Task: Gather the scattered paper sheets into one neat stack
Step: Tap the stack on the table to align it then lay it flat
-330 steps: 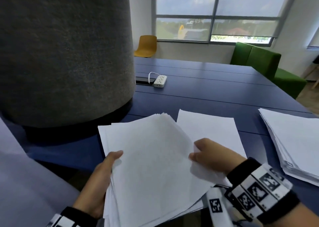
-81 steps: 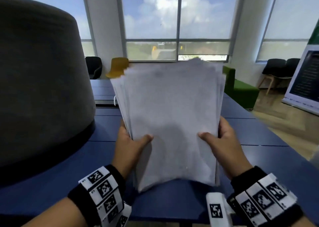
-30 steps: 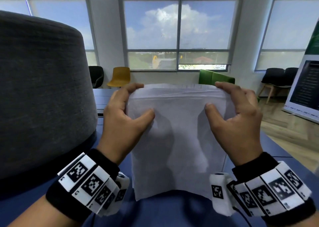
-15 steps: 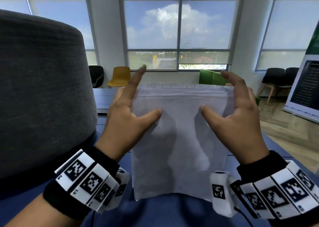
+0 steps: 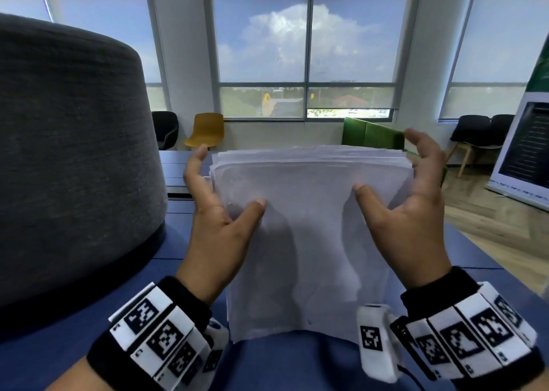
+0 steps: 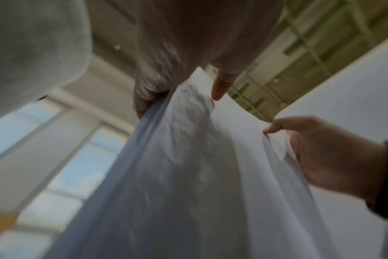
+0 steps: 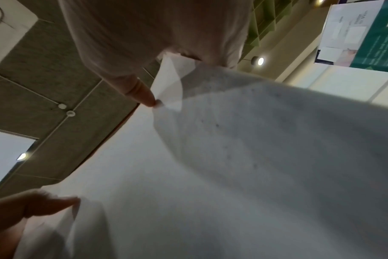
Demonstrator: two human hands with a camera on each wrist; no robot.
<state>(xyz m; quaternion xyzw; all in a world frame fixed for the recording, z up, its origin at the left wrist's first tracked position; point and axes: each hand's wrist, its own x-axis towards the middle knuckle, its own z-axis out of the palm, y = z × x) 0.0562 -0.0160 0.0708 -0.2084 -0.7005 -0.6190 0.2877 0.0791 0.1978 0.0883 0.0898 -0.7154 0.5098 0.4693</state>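
Paper sheets (image 5: 309, 242) are already gathered into one bundle, and you have it standing on its lower edge on the blue table (image 5: 297, 364), upright between your two hands. So the collecting looks done, as far as these views reach; whether any loose sheet lies elsewhere on the table you cannot tell from here, since the bundle and your arms block much of the surface.

Your left hand (image 5: 219, 227) is at the left side of the bundle, thumb laid on the near face and fingers stretched up along the left edge. Your right hand (image 5: 407, 215) mirrors it, thumb on the near face, fingers spread and arched above the top right corner, seemingly off the paper. Neither hand is clamped hard; both are loosely apart, steadying rather than squeezing. The wrist views are blurred but show each thumb tip touching the paper.

What is left is the neatening. The top edges are stepped, several sheets showing one behind another, and the left edge fans slightly. The right wrist view shows one corner (image 7: 168, 87) turned or folded near your thumb. You probably need to square the top and side edges, flatten that corner, then lay the stack down flat.

Beside you stands a large grey felt shade (image 5: 68, 153), close to the left of the bundle.
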